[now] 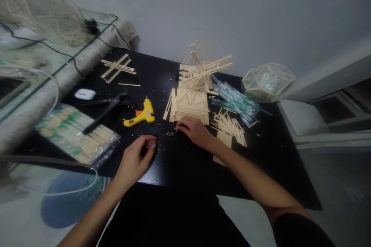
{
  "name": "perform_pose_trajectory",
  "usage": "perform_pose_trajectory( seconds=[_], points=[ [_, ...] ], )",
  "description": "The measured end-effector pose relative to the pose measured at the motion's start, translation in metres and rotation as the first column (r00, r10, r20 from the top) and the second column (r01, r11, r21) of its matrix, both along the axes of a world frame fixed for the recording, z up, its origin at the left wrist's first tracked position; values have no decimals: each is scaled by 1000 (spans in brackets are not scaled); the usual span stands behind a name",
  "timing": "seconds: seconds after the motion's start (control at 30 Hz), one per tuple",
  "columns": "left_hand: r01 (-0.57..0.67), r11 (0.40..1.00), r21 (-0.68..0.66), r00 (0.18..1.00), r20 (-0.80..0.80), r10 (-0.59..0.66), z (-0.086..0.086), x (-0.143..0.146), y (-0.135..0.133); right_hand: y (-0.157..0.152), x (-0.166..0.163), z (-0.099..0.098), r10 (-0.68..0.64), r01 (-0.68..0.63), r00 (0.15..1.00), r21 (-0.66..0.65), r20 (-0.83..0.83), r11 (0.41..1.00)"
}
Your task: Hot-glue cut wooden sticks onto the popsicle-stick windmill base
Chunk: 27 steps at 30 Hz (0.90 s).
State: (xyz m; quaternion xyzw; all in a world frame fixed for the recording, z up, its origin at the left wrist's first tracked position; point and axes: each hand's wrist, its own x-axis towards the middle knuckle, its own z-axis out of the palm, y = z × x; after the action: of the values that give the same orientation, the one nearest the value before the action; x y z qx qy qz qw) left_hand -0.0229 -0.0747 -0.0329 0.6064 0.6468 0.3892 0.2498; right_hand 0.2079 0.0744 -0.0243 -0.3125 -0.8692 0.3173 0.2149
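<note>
My left hand (136, 159) rests on the black table with its fingers curled toward the thumb; nothing shows in it. My right hand (194, 132) is closed, fingertips pressed together beside the small pale wood crumbs (171, 133). Whatever it may hold is too small to make out. Just beyond it, thin wooden sticks (193, 111) lie across a wooden board (193, 94). A yellow glue gun (142, 115) lies on its side past my left hand. More loose sticks (230, 125) are heaped beyond my right forearm.
Black pliers-like tool (108, 110) overlaps a packet of sticks (78, 133) at left. A white case (85, 94) and crossed stick frames (118, 67) lie behind. Plastic-wrapped green-marked packets (239, 100) and a faceted stick frame (268, 82) stand right. Cables hang at left.
</note>
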Motion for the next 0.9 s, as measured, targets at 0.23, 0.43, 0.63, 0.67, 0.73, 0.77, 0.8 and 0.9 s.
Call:
perform_pose_trajectory(
  seconds=[0.23,0.43,0.63,0.67,0.73,0.77,0.8,0.9],
  points=[
    [4,1000,-6,1000,5,-4,-1,0,-1,-9,-3,0,68,-72,996,64,59,995],
    [4,1000,5,1000,-3,-4,2,1,0,-6,-3,-3,51,-54,998,45,46,998],
    [10,1000,28,1000,-5,-10,2,1,0,-5,-6,-4,48,-59,992,99,115,993],
    [10,999,34,1000,-8,-10,2,1,0,-5,-6,-3,51,-62,992,96,114,993],
    [12,999,38,1000,-15,-11,0,0,0,-5,-4,-2,64,-71,994,72,91,995],
    [12,999,41,1000,-18,-11,0,0,0,-5,-3,-1,68,-72,995,57,73,996],
    [10,999,46,1000,-22,-9,-1,-1,0,-6,-2,0,67,-70,996,43,53,997],
    [-13,997,70,997,-74,18,-2,-3,1,-11,-3,2,60,-60,998,10,13,998]
  ],
)
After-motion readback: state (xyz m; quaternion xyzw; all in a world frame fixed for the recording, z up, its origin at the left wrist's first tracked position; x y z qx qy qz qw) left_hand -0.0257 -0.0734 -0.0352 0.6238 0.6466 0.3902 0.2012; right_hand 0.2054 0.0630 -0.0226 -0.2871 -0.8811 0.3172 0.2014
